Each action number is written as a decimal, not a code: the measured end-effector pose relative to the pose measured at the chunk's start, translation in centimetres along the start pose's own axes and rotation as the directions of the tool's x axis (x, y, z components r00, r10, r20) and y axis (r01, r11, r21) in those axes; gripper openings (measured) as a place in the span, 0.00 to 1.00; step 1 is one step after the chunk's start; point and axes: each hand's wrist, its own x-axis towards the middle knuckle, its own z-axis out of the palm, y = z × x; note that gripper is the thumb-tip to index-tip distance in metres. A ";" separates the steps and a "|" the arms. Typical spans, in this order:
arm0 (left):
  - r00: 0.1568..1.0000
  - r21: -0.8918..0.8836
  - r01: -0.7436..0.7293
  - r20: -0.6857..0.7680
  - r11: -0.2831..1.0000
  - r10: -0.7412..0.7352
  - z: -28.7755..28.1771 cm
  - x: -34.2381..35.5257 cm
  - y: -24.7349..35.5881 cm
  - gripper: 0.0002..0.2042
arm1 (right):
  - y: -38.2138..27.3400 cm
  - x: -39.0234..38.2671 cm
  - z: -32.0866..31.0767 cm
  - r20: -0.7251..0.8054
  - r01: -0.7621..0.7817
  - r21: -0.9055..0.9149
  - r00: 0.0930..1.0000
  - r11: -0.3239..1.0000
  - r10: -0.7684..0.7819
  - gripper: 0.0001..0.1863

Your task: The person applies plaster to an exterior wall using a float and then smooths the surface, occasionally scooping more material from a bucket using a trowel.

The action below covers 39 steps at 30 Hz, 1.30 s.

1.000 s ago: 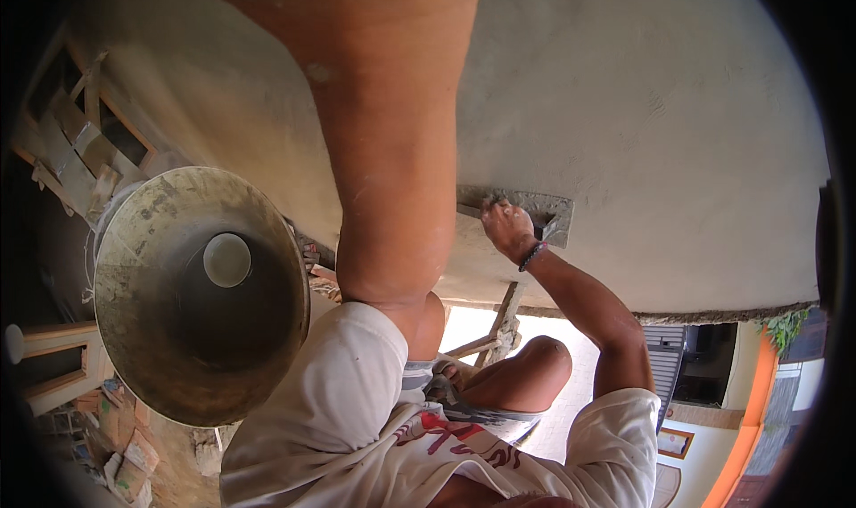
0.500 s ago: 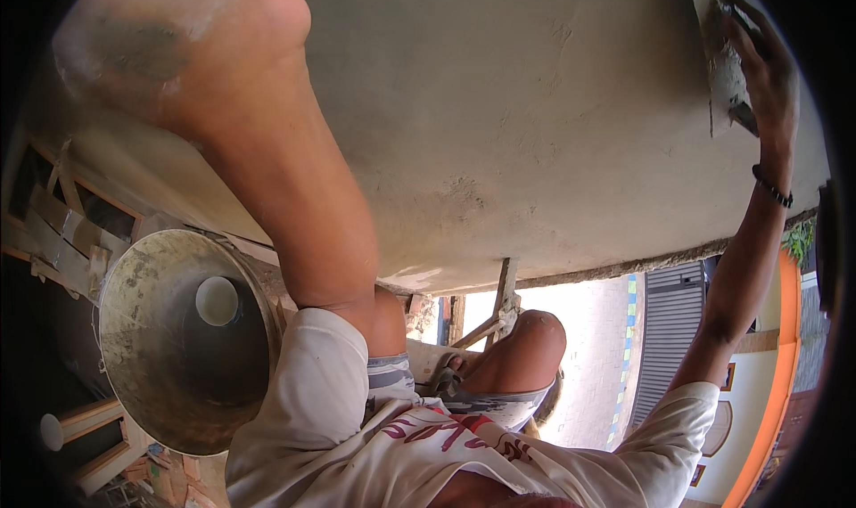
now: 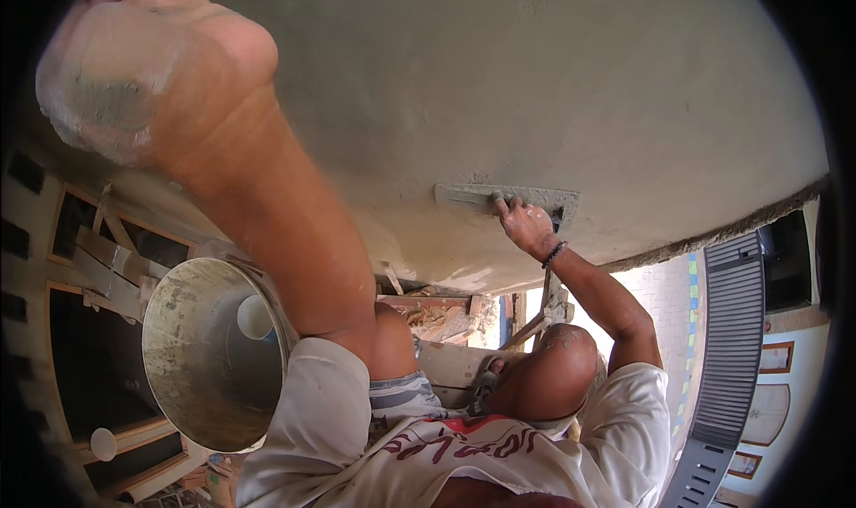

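Note:
Before me stretches a wall of smooth grey plaster (image 3: 535,89). My right hand (image 3: 528,226), a dark beaded bracelet at its wrist, grips a plastering trowel (image 3: 464,196). The trowel's long, plaster-smeared blade lies against the lower middle of the wall. Up at the far left is my left hand (image 3: 147,71), its palm turned toward me and streaked with grey plaster. Its fingers reach the picture's top edge, where their tips are cut off; the hand looks open, and I see nothing in it.
A big, stained bucket (image 3: 209,356) stands at my left with a white round container (image 3: 256,317) inside. Wooden supports (image 3: 535,325) show below the wall's rough lower edge. A grey slatted gate (image 3: 736,330) and framed pictures (image 3: 776,356) are at the right.
My right hand has brought the trowel from the upper right down and left to the wall's lower middle. More of my left hand's fingers now shows, and the view has shifted.

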 end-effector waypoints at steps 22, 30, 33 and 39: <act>0.958 0.187 -0.178 0.258 0.966 0.127 6.3 -6.4 2.1 0.13 | -1.3 -0.3 10.8 -0.159 0.058 0.154 0.987 0.986 -0.033 0.19; 0.993 -0.004 -0.053 0.104 0.999 0.053 6.3 -7.4 0.9 0.08 | 0.9 0.0 -10.5 -0.600 -0.094 0.101 0.789 0.990 0.136 0.22; 0.997 -0.024 -0.042 0.067 0.999 0.043 5.0 -6.9 0.4 0.07 | 1.9 -0.3 -20.0 -0.683 -0.136 0.127 0.706 0.983 0.186 0.17; 1.000 -0.054 -0.026 0.008 0.998 0.026 3.2 -5.9 -0.5 0.04 | 9.5 -3.3 -35.3 -0.922 -0.236 0.081 0.352 0.968 0.163 0.16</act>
